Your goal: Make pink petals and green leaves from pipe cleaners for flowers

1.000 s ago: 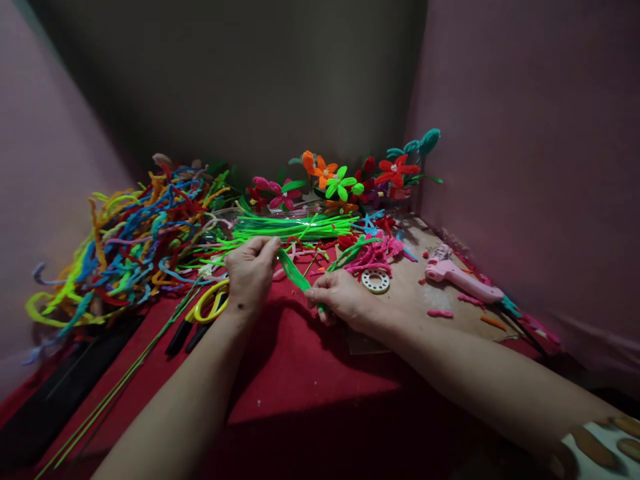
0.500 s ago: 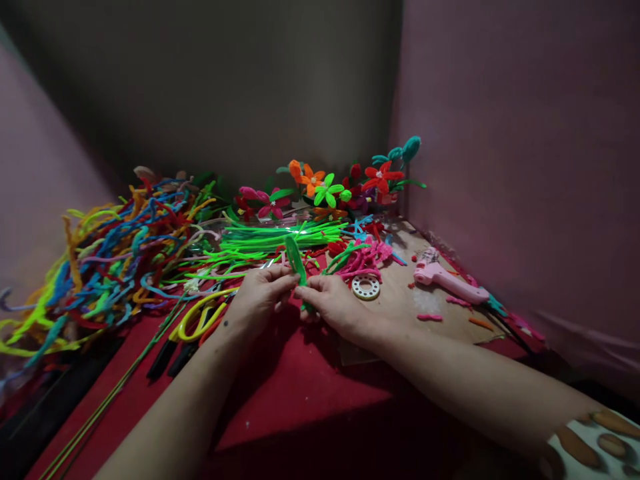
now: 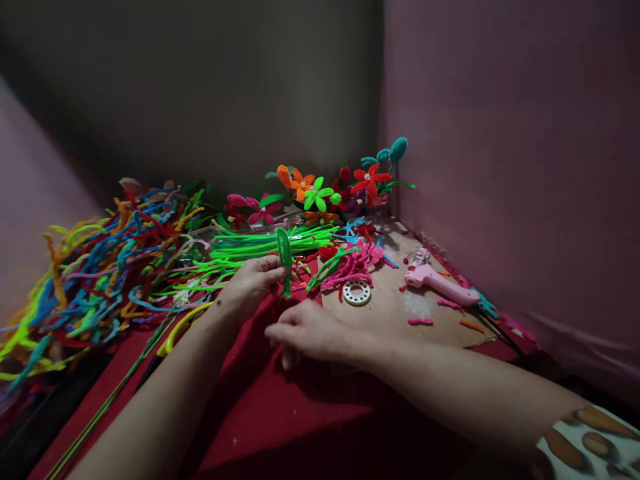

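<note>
A green pipe-cleaner leaf [image 3: 285, 253], a narrow upright loop with a short twisted end below, is pinched between the thumb and fingers of my left hand [image 3: 253, 283]. My right hand [image 3: 313, 332] hovers lower and to the right, apart from the leaf. Its fingers are loosely bent and a little apart, with nothing visible in them; their undersides are hidden. Beneath both hands lies the red table surface [image 3: 280, 413]. Yellow-handled pliers [image 3: 183, 327] lie partly covered by my left forearm.
A tangled heap of coloured pipe cleaners [image 3: 100, 280] fills the left. Bright green stems [image 3: 270, 243] and finished flowers [image 3: 315, 193] are at the back. On the brown board [image 3: 385, 327] rest pink pipe cleaners [image 3: 357, 263], a white ring with holes [image 3: 357, 292] and a pink glue gun [image 3: 440, 283].
My right hand has let go of the green leaf and moved down and slightly left. My left hand keeps the leaf, shifted a little left in view. The whole view has turned slightly right.
</note>
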Demonstrator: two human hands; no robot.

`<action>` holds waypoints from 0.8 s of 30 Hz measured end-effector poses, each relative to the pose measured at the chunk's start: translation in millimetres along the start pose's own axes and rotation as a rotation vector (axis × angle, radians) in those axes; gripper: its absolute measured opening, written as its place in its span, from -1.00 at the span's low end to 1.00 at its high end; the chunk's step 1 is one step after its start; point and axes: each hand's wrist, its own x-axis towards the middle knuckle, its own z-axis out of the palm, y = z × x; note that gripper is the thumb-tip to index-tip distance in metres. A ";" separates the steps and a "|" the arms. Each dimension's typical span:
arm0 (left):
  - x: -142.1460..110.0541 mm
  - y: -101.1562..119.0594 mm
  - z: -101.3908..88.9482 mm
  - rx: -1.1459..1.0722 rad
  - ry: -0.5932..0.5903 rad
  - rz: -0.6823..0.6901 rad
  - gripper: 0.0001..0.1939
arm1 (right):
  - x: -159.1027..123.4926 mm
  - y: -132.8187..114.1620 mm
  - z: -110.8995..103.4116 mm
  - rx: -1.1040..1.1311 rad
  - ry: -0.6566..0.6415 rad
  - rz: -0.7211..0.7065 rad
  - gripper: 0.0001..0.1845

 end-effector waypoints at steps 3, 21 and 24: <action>16.6 -4.8 5.9 0.167 -0.038 -0.034 -0.80 | -4.4 -0.5 2.6 -0.237 -0.087 -0.106 -0.74; 23.6 -2.2 50.9 0.813 -0.037 0.088 -0.88 | -1.0 1.2 2.3 -0.453 -0.126 -0.229 -0.79; 23.3 3.0 45.8 0.664 -0.004 0.068 -0.90 | -2.3 -0.8 1.9 -0.472 -0.129 -0.210 -0.81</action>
